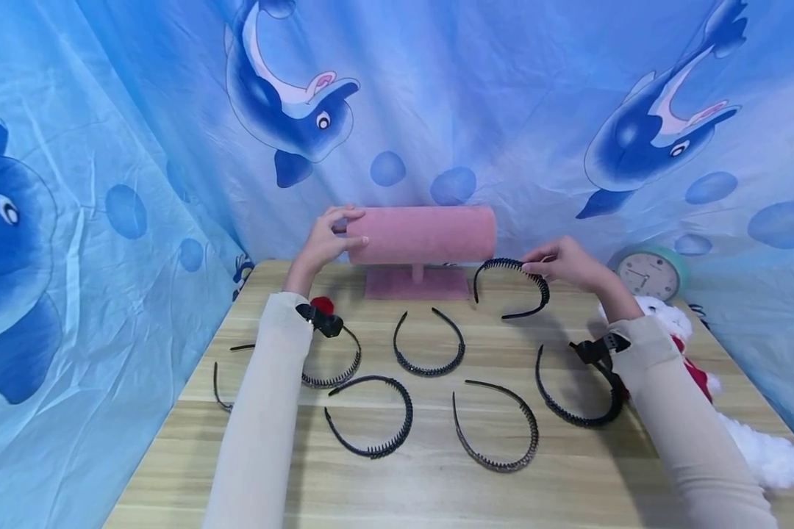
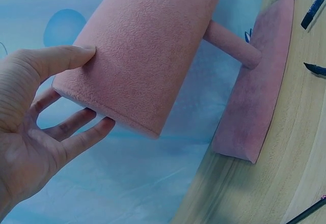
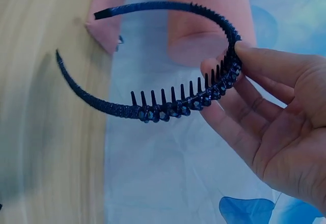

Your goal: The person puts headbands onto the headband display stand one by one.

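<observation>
A pink plush roll stand stands at the back of the table, its padded cylinder raised on a short post over a flat base. My left hand grips the cylinder's left end, thumb on the near surface and fingers around the end edge. To the right of the stand, my right hand pinches a black headband between thumb and fingers. This headband has comb teeth inside and dark shiny beads along its band; its tips point away from the hand, over the table.
Several more headbands lie on the wooden table, among them dark ones in the middle and one beside my right sleeve. A round clock and a white plush toy are at the right. Dolphin-print cloth hangs behind.
</observation>
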Demonstrator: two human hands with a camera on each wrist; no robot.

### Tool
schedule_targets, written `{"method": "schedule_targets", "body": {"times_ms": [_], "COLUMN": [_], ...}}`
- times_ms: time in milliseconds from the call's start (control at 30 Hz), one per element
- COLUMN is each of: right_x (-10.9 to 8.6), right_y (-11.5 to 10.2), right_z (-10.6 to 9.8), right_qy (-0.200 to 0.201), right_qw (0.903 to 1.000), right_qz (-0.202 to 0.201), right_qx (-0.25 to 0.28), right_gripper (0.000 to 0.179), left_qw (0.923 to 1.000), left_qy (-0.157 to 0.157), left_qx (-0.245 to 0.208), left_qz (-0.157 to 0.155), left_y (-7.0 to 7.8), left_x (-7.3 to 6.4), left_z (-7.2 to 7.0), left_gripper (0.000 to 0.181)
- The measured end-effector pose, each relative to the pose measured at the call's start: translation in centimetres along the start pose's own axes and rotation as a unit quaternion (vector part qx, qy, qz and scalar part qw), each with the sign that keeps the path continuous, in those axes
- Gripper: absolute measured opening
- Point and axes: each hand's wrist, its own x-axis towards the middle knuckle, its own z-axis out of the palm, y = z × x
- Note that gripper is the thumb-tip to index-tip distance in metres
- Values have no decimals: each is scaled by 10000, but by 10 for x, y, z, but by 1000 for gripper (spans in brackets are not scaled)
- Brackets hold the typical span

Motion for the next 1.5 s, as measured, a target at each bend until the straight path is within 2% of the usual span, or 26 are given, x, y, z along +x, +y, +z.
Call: {"method": "schedule_targets", "body": {"times_ms": [167, 533, 767, 833, 967, 1133, 1333, 1500], "right_x": [1, -7, -10, -9, -4, 5, 20, 34], "right_y": [-2, -2, -5, -7, -6, -8, -14, -21], "right_z": [-9, -29, -37, -37, -33, -25, -15, -7], "right_qy": [109, 498, 879, 1056, 1518, 1959, 2376, 2598], "right_qw": [9991, 9962, 9929, 9910, 9852, 9739, 9591, 9531], "right_qz": [303, 699, 786, 800, 734, 738, 906, 812], "right_qx": [259, 157, 116, 165, 295, 878, 1246, 1326], "right_gripper": [37, 41, 45, 47, 45, 43, 42, 38], "left_qw": [10000, 10000, 9998, 9998, 9997, 9996, 9995, 9997], "left_qy": [20, -38, -164, -165, -169, -190, -218, -197], "left_qx": [48, -44, 14, -10, -15, -1, -63, -54], "left_qz": [43, -42, -149, -146, -169, -201, -215, -147], "left_y": [-1, -1, 31, 33, 32, 32, 31, 27], "left_x": [-2, -2, -19, -20, -19, -18, -18, -16], "left_z": [1, 1, 0, -1, -1, -1, -1, -1], "left_gripper": [57, 59, 59, 59, 60, 60, 60, 61]}}
